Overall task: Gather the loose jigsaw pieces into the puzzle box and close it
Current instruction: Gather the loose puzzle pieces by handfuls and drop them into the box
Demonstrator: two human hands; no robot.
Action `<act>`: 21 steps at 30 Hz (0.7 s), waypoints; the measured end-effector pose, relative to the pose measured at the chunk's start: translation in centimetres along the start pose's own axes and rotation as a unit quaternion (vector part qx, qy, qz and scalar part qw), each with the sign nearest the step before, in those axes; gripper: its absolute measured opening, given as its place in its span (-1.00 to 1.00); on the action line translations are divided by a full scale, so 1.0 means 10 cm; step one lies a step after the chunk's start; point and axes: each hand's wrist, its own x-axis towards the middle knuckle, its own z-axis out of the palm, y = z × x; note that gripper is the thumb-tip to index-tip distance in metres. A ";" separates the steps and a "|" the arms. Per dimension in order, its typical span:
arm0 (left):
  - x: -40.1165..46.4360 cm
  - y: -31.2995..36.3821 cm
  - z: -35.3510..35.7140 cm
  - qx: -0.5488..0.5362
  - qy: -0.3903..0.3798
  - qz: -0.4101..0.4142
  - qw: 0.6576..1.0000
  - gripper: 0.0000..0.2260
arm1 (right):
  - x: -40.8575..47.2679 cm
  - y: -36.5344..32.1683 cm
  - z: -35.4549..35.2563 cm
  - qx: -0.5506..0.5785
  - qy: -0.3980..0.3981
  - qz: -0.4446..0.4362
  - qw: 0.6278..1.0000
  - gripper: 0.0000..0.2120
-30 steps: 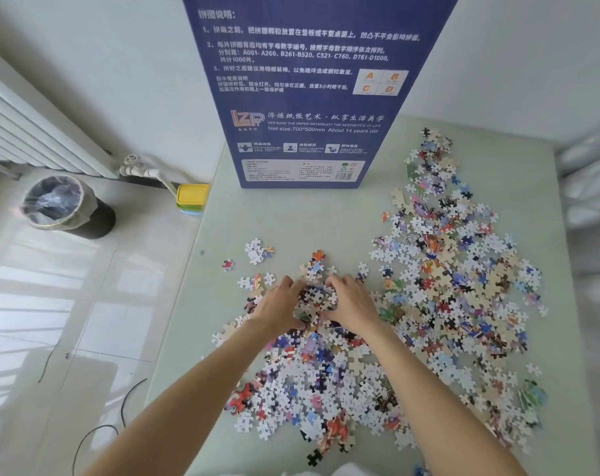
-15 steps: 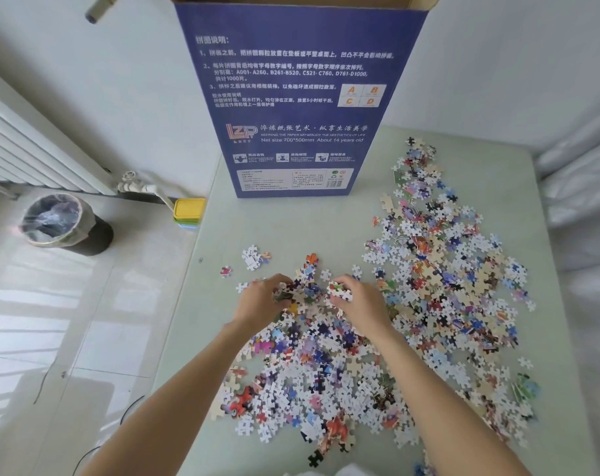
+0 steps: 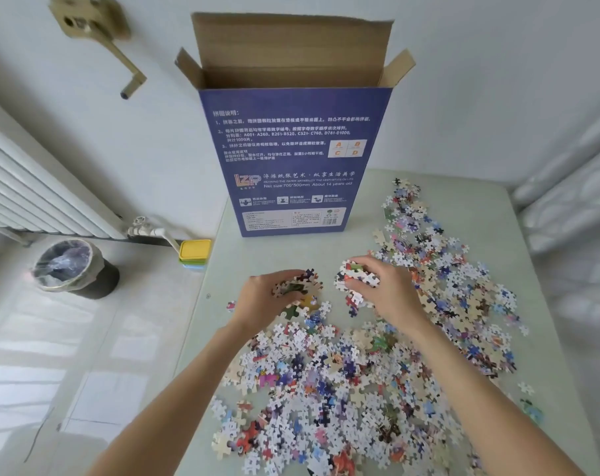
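Note:
A tall blue puzzle box [image 3: 293, 159] stands upright at the far side of the pale green table [image 3: 367, 207], its brown top flaps open. Loose jigsaw pieces [image 3: 329, 383] lie scattered over the near and right parts of the table. My left hand [image 3: 267, 297] is closed around a handful of pieces, just above the table in front of the box. My right hand [image 3: 384, 290] grips another handful beside it, a short gap between the two. A few pieces hang from both handfuls.
A white radiator [image 3: 24, 194] runs along the left wall, with a lined waste bin [image 3: 72, 267] on the tiled floor below it. A yellow-lidded container [image 3: 195, 252] sits by the table's left edge. White fabric [image 3: 573, 214] lies to the right.
Both hands have scooped pieces from the pile, lifted them off the table and moved apart, toward the box. The view has tilted up, so the box's open top shows.

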 end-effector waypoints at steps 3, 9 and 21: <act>0.14 0.31 -0.36 -0.019 0.049 0.057 0.997 -0.67 | 0.16 -0.28 -0.38 0.048 0.026 -0.035 0.998 -0.59; 0.75 1.10 -1.38 -0.014 0.183 0.191 0.964 -0.66 | 0.80 -0.99 -1.15 0.061 0.123 -0.141 0.980 -0.63; 1.77 1.17 -2.00 0.209 0.160 0.236 0.935 -0.69 | 2.09 -1.56 -1.46 -0.127 0.111 -0.279 0.945 -0.68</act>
